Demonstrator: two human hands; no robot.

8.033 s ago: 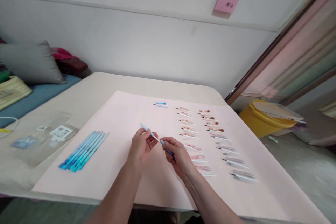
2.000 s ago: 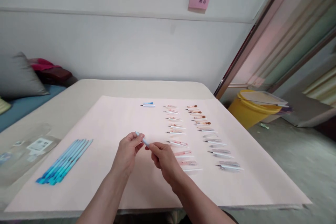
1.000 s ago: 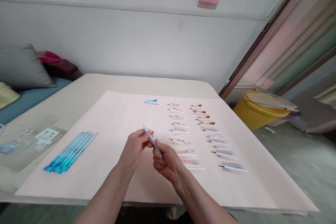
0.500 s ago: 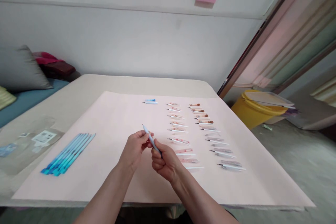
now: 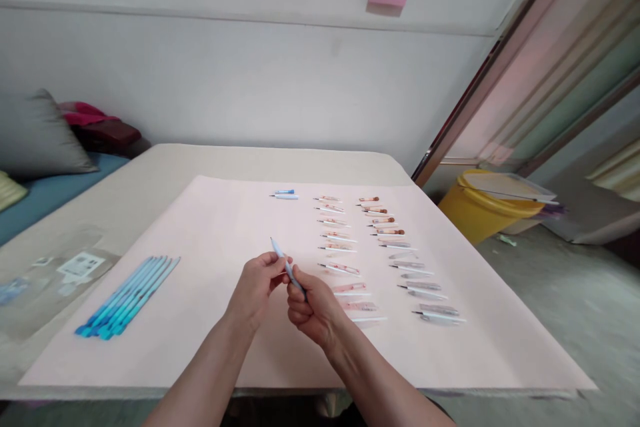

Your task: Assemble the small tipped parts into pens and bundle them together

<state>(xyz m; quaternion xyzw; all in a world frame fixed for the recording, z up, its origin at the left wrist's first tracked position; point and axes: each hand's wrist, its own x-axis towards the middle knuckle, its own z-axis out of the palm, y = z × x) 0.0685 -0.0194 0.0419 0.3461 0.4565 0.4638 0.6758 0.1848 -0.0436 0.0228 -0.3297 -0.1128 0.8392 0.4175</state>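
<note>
Both hands hold a blue pen (image 5: 289,269) above the middle of the pink sheet (image 5: 230,227): the left hand's (image 5: 257,281) fingers pinch it, the right hand's (image 5: 314,307) are wrapped around its near end. Much seems done: separated pen parts (image 5: 338,247) line the sheet's right half, with one blue set (image 5: 285,194) near its far edge. The bundled pens (image 5: 129,297) on its left look whole, seemingly still left. Off the sheet's left edge, a clear bag (image 5: 81,264) lies on the cream surface (image 5: 280,157); a yellow bin (image 5: 465,211) stands beyond its right.
</note>
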